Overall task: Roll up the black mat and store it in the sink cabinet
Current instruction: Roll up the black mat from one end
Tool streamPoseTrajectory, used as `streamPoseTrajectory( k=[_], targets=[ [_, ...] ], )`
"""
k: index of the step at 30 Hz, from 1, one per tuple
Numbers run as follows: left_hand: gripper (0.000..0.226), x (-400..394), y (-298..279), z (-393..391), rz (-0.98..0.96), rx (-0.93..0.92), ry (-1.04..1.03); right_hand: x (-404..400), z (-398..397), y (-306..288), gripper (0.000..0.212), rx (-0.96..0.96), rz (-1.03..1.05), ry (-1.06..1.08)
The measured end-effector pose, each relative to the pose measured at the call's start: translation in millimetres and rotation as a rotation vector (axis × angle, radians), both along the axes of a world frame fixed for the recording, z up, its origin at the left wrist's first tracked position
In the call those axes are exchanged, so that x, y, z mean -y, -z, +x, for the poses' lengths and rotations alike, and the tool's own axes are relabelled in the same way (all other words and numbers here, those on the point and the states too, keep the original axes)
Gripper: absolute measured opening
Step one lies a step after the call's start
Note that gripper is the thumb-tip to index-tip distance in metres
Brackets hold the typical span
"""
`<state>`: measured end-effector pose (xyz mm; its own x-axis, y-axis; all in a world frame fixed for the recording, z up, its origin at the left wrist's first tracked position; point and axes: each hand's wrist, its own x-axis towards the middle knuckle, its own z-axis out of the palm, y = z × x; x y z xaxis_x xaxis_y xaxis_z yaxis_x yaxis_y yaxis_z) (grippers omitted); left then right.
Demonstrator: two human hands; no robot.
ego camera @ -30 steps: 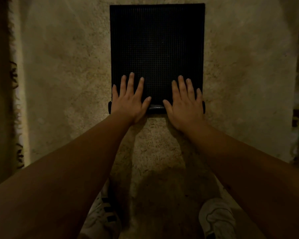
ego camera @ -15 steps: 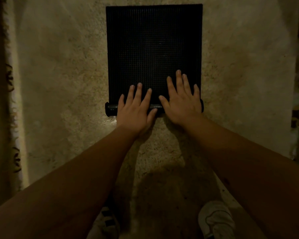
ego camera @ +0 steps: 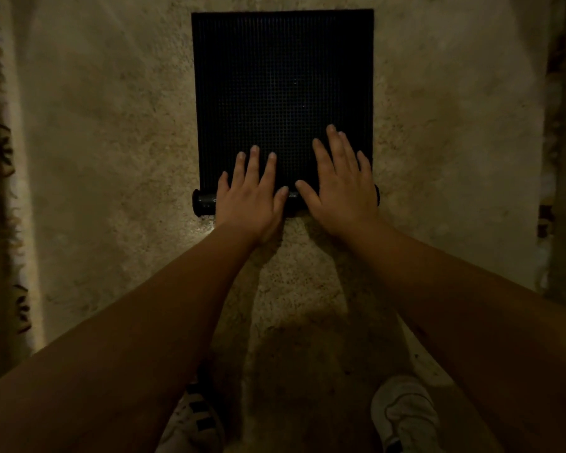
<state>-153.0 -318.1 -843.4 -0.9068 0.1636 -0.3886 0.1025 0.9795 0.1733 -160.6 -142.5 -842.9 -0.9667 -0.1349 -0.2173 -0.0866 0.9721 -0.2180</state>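
Observation:
The black mat [ego camera: 281, 86], with a fine grid texture, lies flat on a pale shaggy carpet in the upper middle of the head view. Its near edge is curled into a thin roll [ego camera: 204, 203] that runs across the mat's width. My left hand [ego camera: 250, 197] rests palm down on the left half of the roll, fingers spread onto the flat part. My right hand [ego camera: 342, 188] presses flat on the right half, reaching a little farther up the mat. Neither hand closes around anything.
The carpet [ego camera: 111, 158] fills most of the floor. A dark patterned strip [ego camera: 10, 191] borders it on the left and another [ego camera: 549, 158] on the right. My two white shoes [ego camera: 406, 416] show at the bottom edge. The light is dim.
The roll at the near edge has grown slightly and moved a little forward. My left hand shifted right along it, exposing the roll's left end; my right hand slid farther up.

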Motion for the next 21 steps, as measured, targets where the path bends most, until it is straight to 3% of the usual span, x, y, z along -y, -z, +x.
streamPoseTrajectory(
  k=[10, 16, 21],
  targets=[
    [0.07, -2, -1, -31, -0.062, 0.029, 0.012, 3, -4, 3, 0.074, 0.079, 0.09, -0.043],
    [0.063, 2, -2, -6, -0.023, -0.192, 0.046, 3, -10, 5, 0.075, 0.093, 0.091, -0.027],
    [0.071, 9, 5, 2, -0.044, -0.128, 0.12, 5, -16, 7, 0.074, 0.081, 0.116, -0.027]
  ],
)
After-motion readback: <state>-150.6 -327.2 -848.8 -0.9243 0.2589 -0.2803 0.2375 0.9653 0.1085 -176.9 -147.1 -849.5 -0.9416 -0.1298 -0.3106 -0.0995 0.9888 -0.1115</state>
